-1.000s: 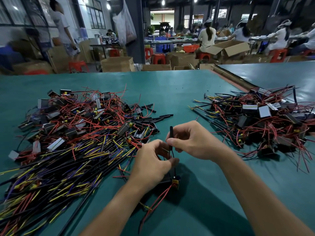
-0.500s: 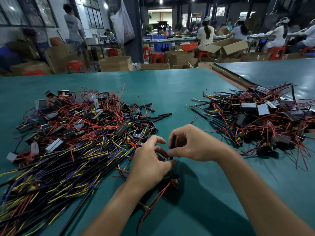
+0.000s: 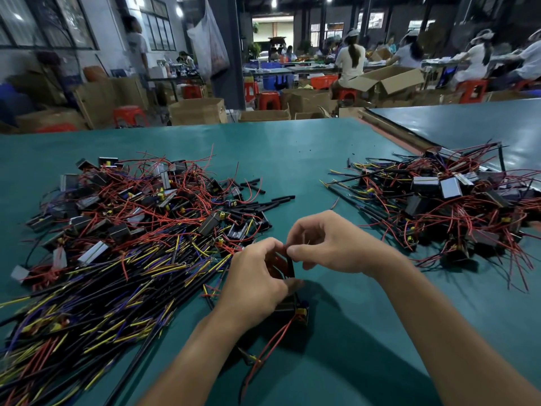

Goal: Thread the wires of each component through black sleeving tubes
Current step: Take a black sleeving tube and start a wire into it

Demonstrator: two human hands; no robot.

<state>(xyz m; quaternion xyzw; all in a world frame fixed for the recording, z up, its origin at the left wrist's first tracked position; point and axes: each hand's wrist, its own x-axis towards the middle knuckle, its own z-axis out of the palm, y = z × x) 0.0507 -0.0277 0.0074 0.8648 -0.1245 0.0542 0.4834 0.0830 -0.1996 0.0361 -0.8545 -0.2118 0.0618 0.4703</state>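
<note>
My left hand [image 3: 254,279] and my right hand [image 3: 328,244] meet over the green table [image 3: 292,153]. Between them stands a short black sleeving tube [image 3: 290,266], upright. My right thumb and forefinger pinch its top. My left hand curls round the tube's lower part and the red wires there. Under my left hand lies a small black component [image 3: 294,307] with a yellow part; its red wires [image 3: 272,344] trail toward me. Where the wires enter the tube is hidden by my fingers.
A big heap of components, red wires and black sleeved leads [image 3: 117,235] fills the left of the table. A second heap [image 3: 439,206] lies at the right. Loose short black tubes [image 3: 263,203] lie between. Cardboard boxes, red stools and seated people are beyond the far edge.
The tube stood well above my right fingers a second ago; now it sits lower between both hands. My left fingers opened briefly, then closed back onto it.
</note>
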